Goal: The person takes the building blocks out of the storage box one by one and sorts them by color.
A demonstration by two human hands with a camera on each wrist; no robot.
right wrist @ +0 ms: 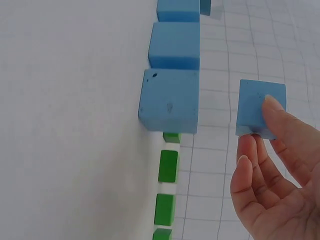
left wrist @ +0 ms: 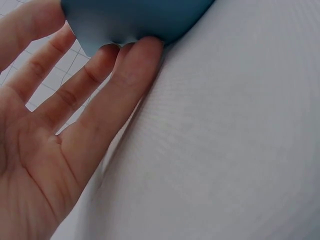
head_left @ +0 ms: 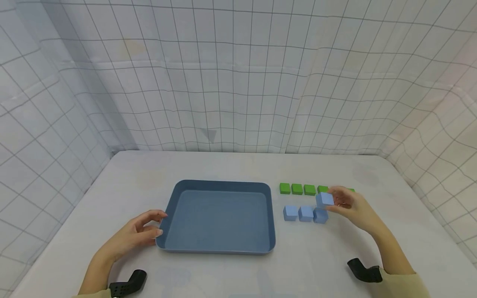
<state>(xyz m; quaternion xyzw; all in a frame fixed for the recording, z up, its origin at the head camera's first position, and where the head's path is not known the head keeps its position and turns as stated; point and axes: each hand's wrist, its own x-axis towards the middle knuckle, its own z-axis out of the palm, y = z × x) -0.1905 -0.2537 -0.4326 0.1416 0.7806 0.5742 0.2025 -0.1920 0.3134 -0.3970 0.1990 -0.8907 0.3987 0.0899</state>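
My right hand (head_left: 350, 205) pinches a light blue cube (head_left: 324, 199) between thumb and fingers. The right wrist view shows this held cube (right wrist: 255, 107) raised, apart from the others. Below it on the table is a row of three blue cubes (head_left: 306, 213). Behind them runs a row of green blocks (head_left: 309, 190), partly hidden by the right hand and held cube. At the left side of a blue-grey tray (head_left: 220, 251), my left hand (head_left: 132, 235) touches the outer wall with its fingertips. Its fingers (left wrist: 72, 97) are loosely bent against the tray wall (left wrist: 140, 20).
The white table (head_left: 231, 275) extends around the tray and the blocks. White grid-patterned curtains (head_left: 238, 82) hang behind the table and on both sides. A black strap device (head_left: 130, 283) sits at the left wrist, another black device (head_left: 365, 273) at the right.
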